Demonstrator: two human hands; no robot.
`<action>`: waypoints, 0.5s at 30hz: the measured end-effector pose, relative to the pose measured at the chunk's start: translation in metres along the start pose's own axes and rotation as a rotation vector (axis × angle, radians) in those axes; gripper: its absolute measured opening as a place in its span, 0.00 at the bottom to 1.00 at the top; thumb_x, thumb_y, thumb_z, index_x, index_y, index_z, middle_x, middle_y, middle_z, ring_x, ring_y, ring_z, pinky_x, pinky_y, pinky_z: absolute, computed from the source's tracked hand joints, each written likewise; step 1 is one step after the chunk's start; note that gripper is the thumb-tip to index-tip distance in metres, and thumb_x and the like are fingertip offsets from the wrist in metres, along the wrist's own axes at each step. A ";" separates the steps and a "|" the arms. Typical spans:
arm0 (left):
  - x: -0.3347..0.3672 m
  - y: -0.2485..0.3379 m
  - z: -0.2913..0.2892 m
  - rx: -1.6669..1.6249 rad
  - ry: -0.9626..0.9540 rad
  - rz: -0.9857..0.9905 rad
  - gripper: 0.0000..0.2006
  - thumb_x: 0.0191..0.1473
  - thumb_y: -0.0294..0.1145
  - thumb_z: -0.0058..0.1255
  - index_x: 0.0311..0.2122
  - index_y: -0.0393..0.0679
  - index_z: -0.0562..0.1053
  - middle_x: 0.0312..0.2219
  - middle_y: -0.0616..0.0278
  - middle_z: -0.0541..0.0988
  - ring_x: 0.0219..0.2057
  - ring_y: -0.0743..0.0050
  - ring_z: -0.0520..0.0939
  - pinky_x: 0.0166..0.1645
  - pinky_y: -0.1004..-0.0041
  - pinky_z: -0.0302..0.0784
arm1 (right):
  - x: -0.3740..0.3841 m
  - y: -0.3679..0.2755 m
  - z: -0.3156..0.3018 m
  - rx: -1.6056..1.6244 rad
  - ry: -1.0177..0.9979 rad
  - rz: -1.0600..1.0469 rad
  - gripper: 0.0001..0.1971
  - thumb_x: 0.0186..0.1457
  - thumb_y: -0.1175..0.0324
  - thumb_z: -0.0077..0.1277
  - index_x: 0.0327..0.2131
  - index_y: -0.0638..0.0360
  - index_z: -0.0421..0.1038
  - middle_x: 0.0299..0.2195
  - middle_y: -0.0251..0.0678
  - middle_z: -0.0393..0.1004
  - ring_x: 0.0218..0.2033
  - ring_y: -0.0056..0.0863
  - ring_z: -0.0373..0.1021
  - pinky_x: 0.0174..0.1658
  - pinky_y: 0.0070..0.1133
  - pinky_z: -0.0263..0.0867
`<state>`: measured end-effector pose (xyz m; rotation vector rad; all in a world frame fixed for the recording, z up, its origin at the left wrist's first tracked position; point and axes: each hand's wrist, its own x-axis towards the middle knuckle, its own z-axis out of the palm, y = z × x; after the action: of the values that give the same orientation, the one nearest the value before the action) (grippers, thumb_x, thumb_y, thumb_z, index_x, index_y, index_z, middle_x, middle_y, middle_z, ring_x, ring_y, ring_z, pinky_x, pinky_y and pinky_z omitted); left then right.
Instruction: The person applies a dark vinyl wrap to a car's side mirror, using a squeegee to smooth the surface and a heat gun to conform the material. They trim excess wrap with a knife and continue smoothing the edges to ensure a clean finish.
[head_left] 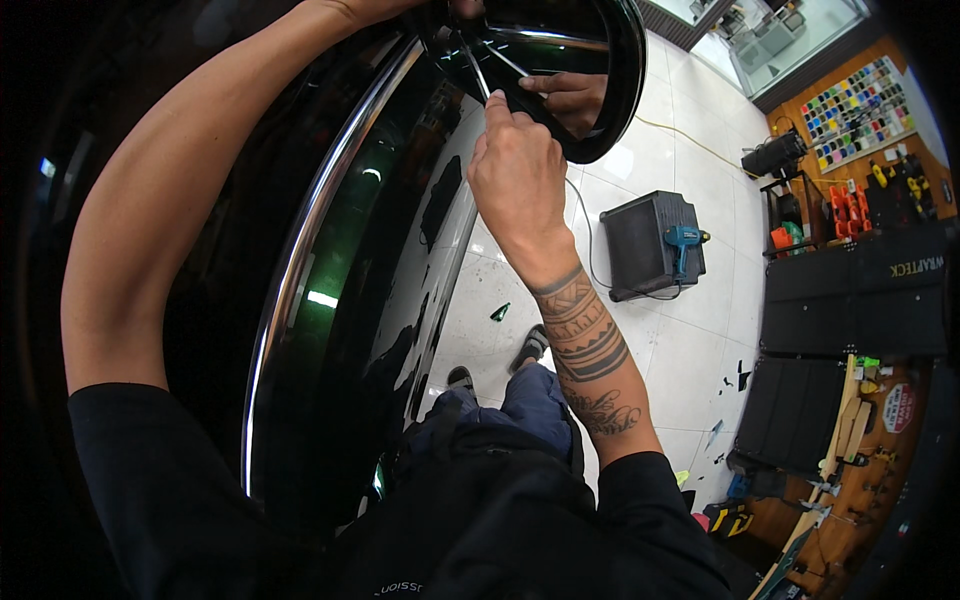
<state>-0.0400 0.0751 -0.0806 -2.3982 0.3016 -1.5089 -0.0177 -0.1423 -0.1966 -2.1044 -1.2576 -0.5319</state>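
My right hand is closed around a slim silver metal tool, its index finger stretched along the shaft. The tool's far end reaches the left inner side of a black car side mirror. In the mirror glass the hand and tool are reflected. My left arm arches over the dark car door, and my left hand is at the top edge beside the mirror housing. Its fingers are mostly hidden behind the housing and cut off by the frame.
The dark green car door with chrome trim runs along my left. On the tiled floor, a black box carries a blue power tool; a cable lies nearby. Black panels and a tool wall stand right. Dark scraps litter the floor.
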 end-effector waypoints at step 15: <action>0.000 0.000 0.002 -0.023 0.011 -0.011 0.47 0.16 0.52 0.73 0.45 0.39 0.65 0.37 0.53 0.71 0.41 0.51 0.74 0.46 0.61 0.66 | 0.020 -0.003 -0.033 -0.089 -0.104 -0.054 0.12 0.53 0.75 0.48 0.40 0.70 0.74 0.25 0.55 0.75 0.27 0.49 0.76 0.31 0.34 0.74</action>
<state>-0.0385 0.0752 -0.0815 -2.4134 0.3099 -1.5325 -0.0113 -0.1514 -0.1591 -2.2022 -1.3750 -0.5169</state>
